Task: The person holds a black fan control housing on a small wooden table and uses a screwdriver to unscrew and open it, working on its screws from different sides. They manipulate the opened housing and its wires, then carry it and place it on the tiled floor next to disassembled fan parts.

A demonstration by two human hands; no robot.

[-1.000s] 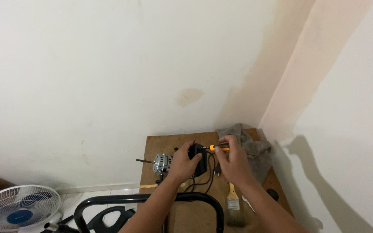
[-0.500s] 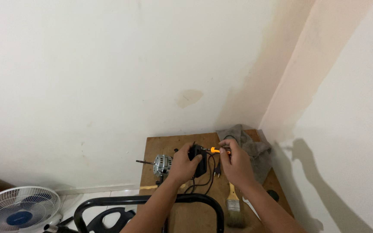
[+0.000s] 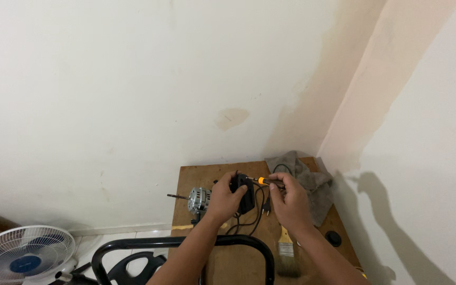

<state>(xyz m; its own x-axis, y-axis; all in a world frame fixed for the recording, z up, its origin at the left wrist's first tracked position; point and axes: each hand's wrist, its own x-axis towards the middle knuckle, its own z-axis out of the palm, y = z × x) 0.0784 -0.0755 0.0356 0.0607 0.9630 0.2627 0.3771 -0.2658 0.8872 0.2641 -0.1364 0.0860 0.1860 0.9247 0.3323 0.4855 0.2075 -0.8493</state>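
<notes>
- Left hand wrapped round small black plastic box-shaped part, holding it just above brown wooden tabletop, near centre.
- Right hand pinching orange-and-black handled screwdriver w/ fingers closed; tip pointed left, meets top of black part.
- Black cable w/ two-pin plug hangs from black part, loops onto tabletop btwn both hands.
- Silver metal motor w/ thin shaft sits just left of left hand, shaft pointing left.
- Grey crumpled cloth at back right corner, behind right hand.
- Wooden-handled paintbrush lies near front, beside right forearm.
- Small round black cap near right edge.
- White-caged fan w/ blue hub on floor, well apart, far left.
</notes>
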